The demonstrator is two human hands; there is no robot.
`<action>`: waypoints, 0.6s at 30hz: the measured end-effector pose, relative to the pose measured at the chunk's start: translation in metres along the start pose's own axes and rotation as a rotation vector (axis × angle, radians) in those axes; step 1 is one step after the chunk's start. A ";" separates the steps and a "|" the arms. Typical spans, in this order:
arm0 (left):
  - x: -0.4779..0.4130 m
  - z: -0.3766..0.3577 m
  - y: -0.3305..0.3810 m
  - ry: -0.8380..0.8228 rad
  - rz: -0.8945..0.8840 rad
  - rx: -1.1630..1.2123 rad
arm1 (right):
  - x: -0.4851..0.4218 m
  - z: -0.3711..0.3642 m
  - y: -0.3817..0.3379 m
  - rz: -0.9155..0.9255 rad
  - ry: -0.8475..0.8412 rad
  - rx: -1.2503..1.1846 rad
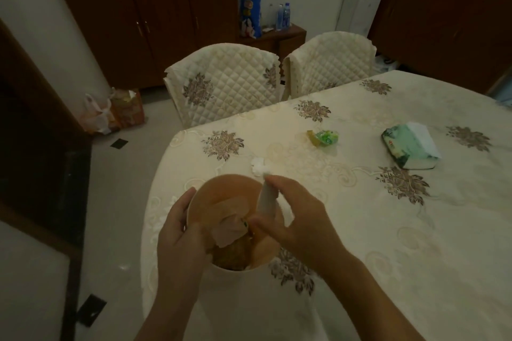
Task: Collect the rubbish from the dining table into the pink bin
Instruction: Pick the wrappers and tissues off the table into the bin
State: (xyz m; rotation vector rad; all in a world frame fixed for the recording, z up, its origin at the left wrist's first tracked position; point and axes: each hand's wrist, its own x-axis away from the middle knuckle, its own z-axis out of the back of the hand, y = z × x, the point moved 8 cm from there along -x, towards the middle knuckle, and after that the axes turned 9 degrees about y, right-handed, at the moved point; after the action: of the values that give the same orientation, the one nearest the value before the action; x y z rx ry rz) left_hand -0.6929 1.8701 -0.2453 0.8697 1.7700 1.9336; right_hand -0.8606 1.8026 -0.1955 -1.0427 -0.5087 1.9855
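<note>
My left hand (180,232) grips the near-left rim of the pink bin (221,191), which I hold above the table's front-left edge. Inside the bin lie a crumpled tissue and brownish rubbish. Over the bin's right side, my right hand (293,216) pinches a white scrap of paper (266,198) that hangs down over the bin's opening. A small crumpled white tissue (258,166) lies on the tablecloth just beyond the bin. Further back sits a green wrapper (326,137) with a yellowish piece beside it.
A green-and-white tissue pack (410,147) lies at the right on the cream embroidered tablecloth (388,230). Two quilted chairs (230,83) stand behind the table. Bags (110,111) sit on the floor at left, with dark cabinets beyond.
</note>
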 end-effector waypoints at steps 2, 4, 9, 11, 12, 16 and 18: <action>-0.002 0.007 0.001 -0.014 0.007 0.023 | 0.002 -0.024 -0.020 0.058 -0.132 0.105; -0.006 0.015 0.005 -0.025 0.001 0.030 | 0.004 -0.045 -0.031 0.121 -0.145 0.201; -0.039 0.042 0.012 -0.046 0.003 0.025 | -0.010 -0.066 -0.047 0.035 0.002 0.073; -0.061 0.056 0.012 -0.060 0.017 0.017 | -0.020 -0.068 -0.046 0.019 0.133 0.125; -0.072 0.063 0.015 -0.068 0.027 0.017 | -0.024 -0.070 -0.043 -0.011 0.181 0.182; -0.119 0.083 0.032 -0.153 -0.016 -0.013 | -0.035 -0.088 -0.021 -0.207 0.270 0.390; -0.139 0.092 0.040 -0.178 -0.039 -0.029 | -0.036 -0.096 -0.012 -0.310 0.296 0.398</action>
State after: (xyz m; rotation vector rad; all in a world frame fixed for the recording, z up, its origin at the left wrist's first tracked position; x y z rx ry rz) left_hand -0.5244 1.8430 -0.2308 0.9580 1.6397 1.7938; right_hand -0.7646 1.7785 -0.2251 -0.9191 -0.0976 1.5425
